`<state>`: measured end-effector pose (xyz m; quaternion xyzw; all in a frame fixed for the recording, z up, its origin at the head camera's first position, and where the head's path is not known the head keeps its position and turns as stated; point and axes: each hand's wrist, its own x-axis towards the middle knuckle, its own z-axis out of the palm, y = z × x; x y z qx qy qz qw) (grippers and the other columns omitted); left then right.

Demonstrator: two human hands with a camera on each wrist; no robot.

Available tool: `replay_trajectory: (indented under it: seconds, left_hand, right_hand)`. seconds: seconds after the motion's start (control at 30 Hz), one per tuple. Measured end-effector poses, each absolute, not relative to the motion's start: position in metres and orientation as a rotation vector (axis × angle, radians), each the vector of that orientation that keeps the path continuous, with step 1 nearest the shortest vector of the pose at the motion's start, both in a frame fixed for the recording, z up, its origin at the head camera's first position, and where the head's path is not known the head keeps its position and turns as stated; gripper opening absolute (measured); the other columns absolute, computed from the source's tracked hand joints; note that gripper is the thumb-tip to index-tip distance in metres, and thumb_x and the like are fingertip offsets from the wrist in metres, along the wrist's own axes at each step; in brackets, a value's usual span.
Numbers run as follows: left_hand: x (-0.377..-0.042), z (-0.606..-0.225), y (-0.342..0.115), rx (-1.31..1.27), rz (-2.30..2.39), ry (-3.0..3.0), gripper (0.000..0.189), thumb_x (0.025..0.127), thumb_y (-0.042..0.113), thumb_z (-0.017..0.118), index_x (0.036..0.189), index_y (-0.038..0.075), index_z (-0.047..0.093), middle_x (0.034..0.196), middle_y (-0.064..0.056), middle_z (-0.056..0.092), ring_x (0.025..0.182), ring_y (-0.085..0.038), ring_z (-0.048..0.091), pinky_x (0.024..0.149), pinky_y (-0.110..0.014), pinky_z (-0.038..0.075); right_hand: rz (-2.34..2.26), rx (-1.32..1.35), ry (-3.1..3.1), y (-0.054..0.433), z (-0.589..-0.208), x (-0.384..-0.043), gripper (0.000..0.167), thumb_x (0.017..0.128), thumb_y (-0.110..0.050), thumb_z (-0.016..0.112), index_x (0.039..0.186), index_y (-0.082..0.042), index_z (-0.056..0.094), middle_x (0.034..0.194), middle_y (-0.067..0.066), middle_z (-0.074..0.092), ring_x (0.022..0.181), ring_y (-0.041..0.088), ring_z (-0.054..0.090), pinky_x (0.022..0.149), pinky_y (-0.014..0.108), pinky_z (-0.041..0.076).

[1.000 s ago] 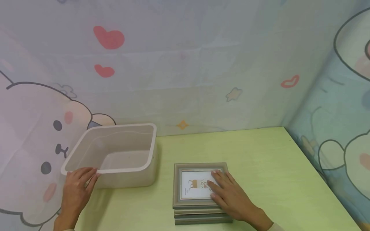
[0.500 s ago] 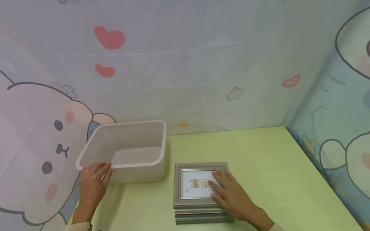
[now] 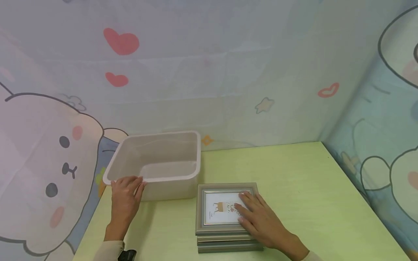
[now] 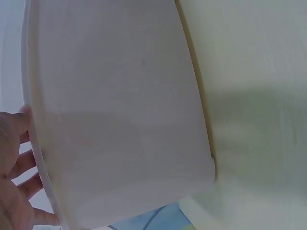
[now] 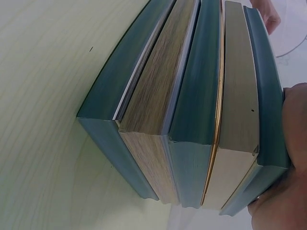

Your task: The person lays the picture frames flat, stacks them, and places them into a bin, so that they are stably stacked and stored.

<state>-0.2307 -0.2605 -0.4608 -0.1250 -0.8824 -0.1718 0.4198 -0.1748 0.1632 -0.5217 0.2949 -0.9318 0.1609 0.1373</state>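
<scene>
My left hand grips the near rim of a beige plastic storage bin toward its left end. In the left wrist view its fingers hook over the rim, in front of the bin's smooth side wall. The bin stands upright with nothing inside. My right hand lies with fingers spread on the top picture frame, covering part of its print of a tan vase-like shape. Below it, several picture frames in blue-green, wood and beige tones form a stack, seen edge-on in the right wrist view.
A pale yellow-green tabletop carries both bin and stack. The bin's right side is close to the stack's back left corner. Behind the table hangs a cloth backdrop with hearts and cartoon animals, and it continues along both sides.
My left hand has slid the bin to the right and slightly back, close to the frame stack. The right hand has stayed in place on the frames.
</scene>
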Motion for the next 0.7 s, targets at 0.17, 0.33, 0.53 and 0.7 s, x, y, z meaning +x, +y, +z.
replay_trajectory:
  seconds: [0.17,0.33,0.53,0.7]
  left_hand:
    - [-0.236,-0.461,-0.245,-0.316,-0.426,-2.212,0.020,0.075,0.006,0.083,0.093,-0.002,0.078,0.091,-0.021,0.071,0.093,-0.047,0.062,0.093,-0.088,0.027]
    - [-0.241,-0.461,-0.231,-0.314,-0.416,-2.222,0.019,0.077,0.009,0.083,0.092,0.000,0.077,0.091,-0.021,0.071,0.093,-0.047,0.062,0.092,-0.088,0.028]
    - [-0.245,-0.459,-0.211,-0.294,-0.409,-2.245,0.017,0.078,0.011,0.082,0.091,0.001,0.077,0.091,-0.019,0.071,0.093,-0.046,0.063,0.092,-0.088,0.030]
    - [-0.247,-0.458,-0.193,-0.305,-0.424,-2.264,0.017,0.078,0.012,0.082,0.091,0.002,0.077,0.092,-0.019,0.071,0.093,-0.046,0.063,0.091,-0.088,0.029]
  right_hand:
    - [0.479,0.858,-2.691,0.163,-0.519,-0.174,0.046,0.099,-0.041,0.056,0.140,-0.022,0.060,0.156,0.008,0.045,0.148,0.030,0.036,0.119,0.053,0.024]
    - [0.480,0.853,-2.700,0.163,-0.519,-0.174,0.046,0.099,-0.041,0.055,0.140,-0.022,0.060,0.156,0.007,0.045,0.148,0.029,0.035,0.119,0.054,0.024]
    - [0.488,0.861,-2.702,0.163,-0.518,-0.174,0.046,0.100,-0.041,0.054,0.140,-0.021,0.060,0.156,0.009,0.045,0.149,0.030,0.035,0.119,0.055,0.023]
    - [0.481,0.855,-2.706,0.164,-0.519,-0.172,0.045,0.101,-0.042,0.052,0.140,-0.022,0.060,0.156,0.008,0.045,0.148,0.030,0.035,0.120,0.053,0.022]
